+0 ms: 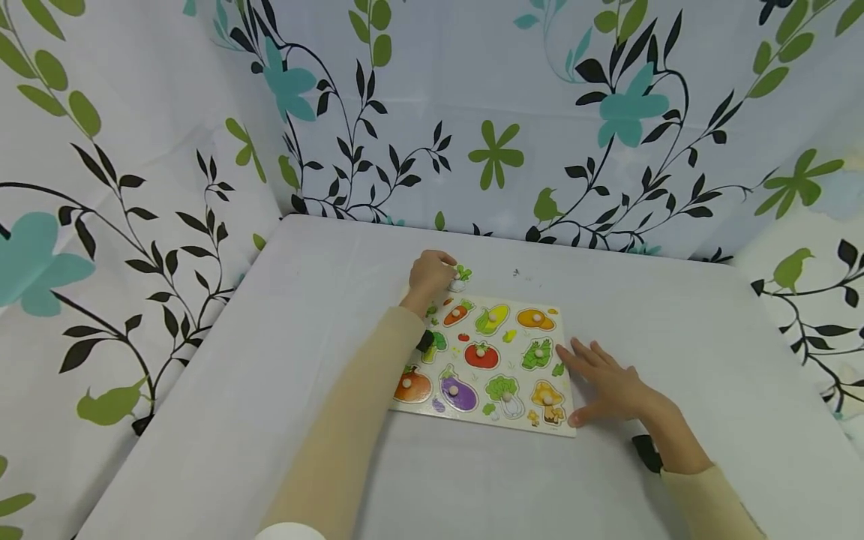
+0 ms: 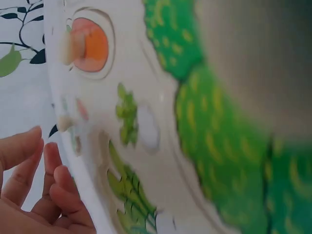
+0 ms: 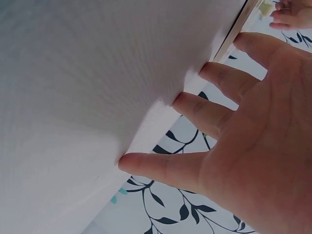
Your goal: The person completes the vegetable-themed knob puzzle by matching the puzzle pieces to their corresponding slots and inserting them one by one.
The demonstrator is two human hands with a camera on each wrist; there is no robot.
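A wooden vegetable puzzle board point(image 1: 516, 305) lies flat on the white table, its knobbed pieces showing a carrot, corn, a tomato, an eggplant and several others. Beyond its top left corner, my left hand point(image 1: 430, 275) pinches a turnip puzzle piece point(image 1: 462, 276), white with green leaves. The left wrist view shows the curled fingers point(image 2: 51, 156) beside the board, with the turnip piece hidden there, and a leafy turnip picture point(image 2: 129, 195) in a board recess. My right hand point(image 1: 610, 384) is spread, its fingertips resting at the board's right edge and on the tabletop.
White table point(image 1: 675, 322) extends around the board on all sides. A curtain point(image 1: 439, 97) with leaves, flowers and birds hangs behind and along both sides. Dark straps point(image 1: 648, 453) sit at the wrists, and the left forearm point(image 1: 358, 397) crosses the board's left side.
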